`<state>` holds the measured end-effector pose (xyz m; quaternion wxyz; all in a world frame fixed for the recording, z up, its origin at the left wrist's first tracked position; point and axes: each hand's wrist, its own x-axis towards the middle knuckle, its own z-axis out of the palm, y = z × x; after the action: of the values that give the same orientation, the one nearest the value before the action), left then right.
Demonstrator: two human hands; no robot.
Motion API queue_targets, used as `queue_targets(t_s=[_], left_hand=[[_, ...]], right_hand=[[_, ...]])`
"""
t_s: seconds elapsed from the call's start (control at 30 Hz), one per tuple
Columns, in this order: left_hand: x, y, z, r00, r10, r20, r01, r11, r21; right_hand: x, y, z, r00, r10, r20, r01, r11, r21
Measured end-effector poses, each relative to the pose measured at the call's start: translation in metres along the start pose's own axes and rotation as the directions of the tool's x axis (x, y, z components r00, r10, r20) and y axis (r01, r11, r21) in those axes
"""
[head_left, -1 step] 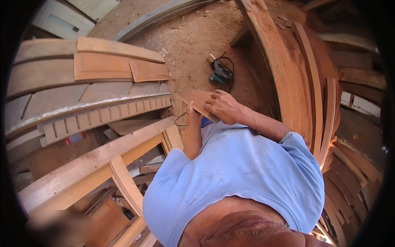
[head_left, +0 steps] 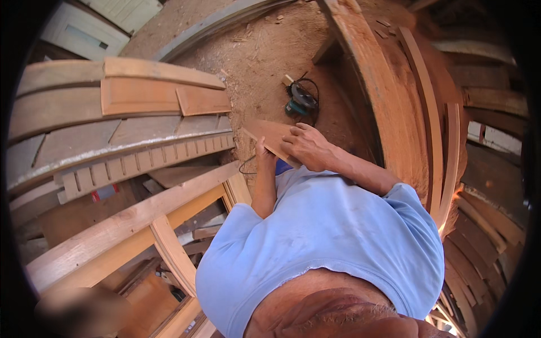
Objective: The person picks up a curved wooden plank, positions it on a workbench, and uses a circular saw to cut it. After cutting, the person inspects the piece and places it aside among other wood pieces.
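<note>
A flat brown wooden panel [head_left: 270,134] is held tilted in front of my body. My left hand [head_left: 265,156] grips its near left edge, with the thumb up along the side. Over the panel's right part lies my right hand [head_left: 310,147], its fingers bent and pressed against the face. Whether anything thin sits beneath those fingers is hidden. Beyond the panel, a teal and dark corded power tool [head_left: 301,102] rests on the dusty ground; it looks like a circular saw.
Stacked boards and panels [head_left: 141,94] fill the left side, above a notched wooden strip [head_left: 146,156]. A light wooden frame [head_left: 135,225] stands at the lower left. On the right, a thick timber beam [head_left: 372,84] runs lengthwise, with narrow planks [head_left: 426,112] beside it. Pale doors [head_left: 84,31] lie far left.
</note>
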<state>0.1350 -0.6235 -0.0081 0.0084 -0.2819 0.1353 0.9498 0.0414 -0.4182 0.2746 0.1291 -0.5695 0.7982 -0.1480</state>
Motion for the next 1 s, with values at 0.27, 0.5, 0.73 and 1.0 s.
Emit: queue_targets(t_s=[0.27, 0.5, 0.73, 1.0], left_hand=[[0.043, -0.114, 0.161, 0.989, 0.146, -0.036, -0.127, 0.937, 0.325], [0.050, -0.221, 0.281, 0.935, 0.347, 0.069, -0.277, 0.597, 0.752], [0.064, -0.312, 0.339, 0.905, 0.348, 0.244, -0.241, -0.051, 0.969], [0.081, -0.420, 0.327, 0.951, 0.279, 0.133, -0.031, -0.340, 0.940]], right_hand=[[-0.206, 0.048, -0.004, 0.848, 0.291, -0.444, -0.290, 0.954, 0.073], [-0.338, 0.057, 0.029, 0.605, 0.455, -0.654, -0.449, 0.873, 0.193], [-0.389, 0.071, 0.100, 0.410, 0.623, -0.666, -0.509, 0.762, 0.400], [-0.432, 0.088, 0.162, 0.192, 0.951, -0.242, -0.577, 0.309, 0.756]])
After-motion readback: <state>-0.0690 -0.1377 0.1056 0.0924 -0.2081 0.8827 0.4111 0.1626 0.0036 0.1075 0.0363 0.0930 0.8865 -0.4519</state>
